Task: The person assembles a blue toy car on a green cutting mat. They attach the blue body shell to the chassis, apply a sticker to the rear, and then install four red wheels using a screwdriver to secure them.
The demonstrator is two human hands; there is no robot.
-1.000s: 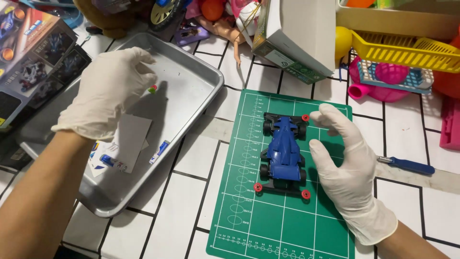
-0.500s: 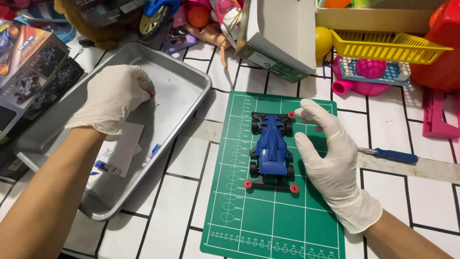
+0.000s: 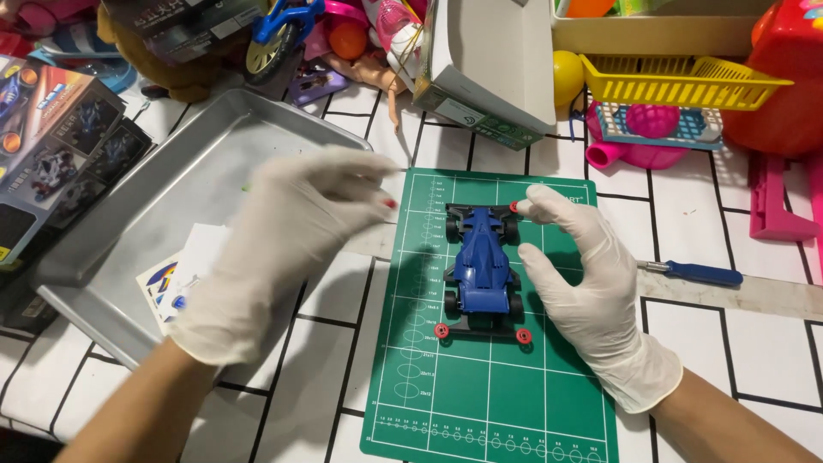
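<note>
A blue toy race car point(image 3: 482, 257) with black wheels and small red rollers sits on a green cutting mat point(image 3: 480, 394). My right hand point(image 3: 591, 291), in a white glove, cups the car's right side, with the forefinger at a front red roller and the thumb against the body. My left hand point(image 3: 274, 249), also gloved and blurred by motion, hovers between the metal tray point(image 3: 171, 189) and the mat's left edge. A tiny red piece point(image 3: 390, 204) is pinched at its fingertips.
A sticker sheet point(image 3: 184, 270) lies in the tray. A blue-handled screwdriver point(image 3: 699, 273) lies right of the mat. A white carton point(image 3: 497, 60), a yellow basket point(image 3: 677, 81), pink toys and a printed toy box point(image 3: 51, 137) crowd the back and left.
My left hand has left the tray and swung right toward the mat with a tiny red piece at its fingertips. My right hand stays against the car.
</note>
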